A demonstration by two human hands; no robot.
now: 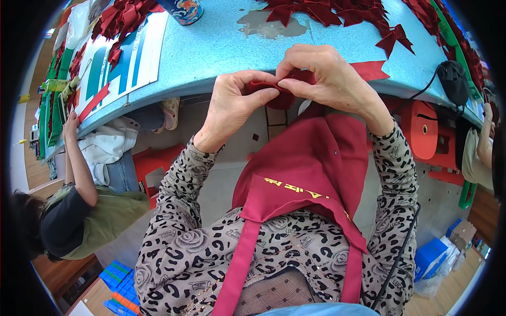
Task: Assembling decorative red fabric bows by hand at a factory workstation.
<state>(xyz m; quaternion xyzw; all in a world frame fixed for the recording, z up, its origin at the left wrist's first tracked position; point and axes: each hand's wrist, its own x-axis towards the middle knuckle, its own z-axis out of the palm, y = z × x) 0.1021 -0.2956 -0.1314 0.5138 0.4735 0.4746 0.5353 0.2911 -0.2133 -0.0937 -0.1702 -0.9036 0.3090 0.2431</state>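
Observation:
Between my two hands, just off the table's near edge, is a strip of dark red ribbon (282,98), folded into a loop. My left hand (234,97) pinches its left side between thumb and fingers. With thumb and forefinger, my right hand (324,73) grips the ribbon near its middle and right side. The fingers partly hide the fold. A flat red ribbon piece (371,70) lies on the table just beyond my right hand. Finished dark red bows (394,39) are heaped farther back.
The light blue table (211,52) curves across the far side. A patterned cup (183,10) and another bow pile (124,21) stand at the back left. A black pouch (453,83) sits at the right edge. Red stools (421,129) are below. A co-worker (84,210) holds red ribbon at left.

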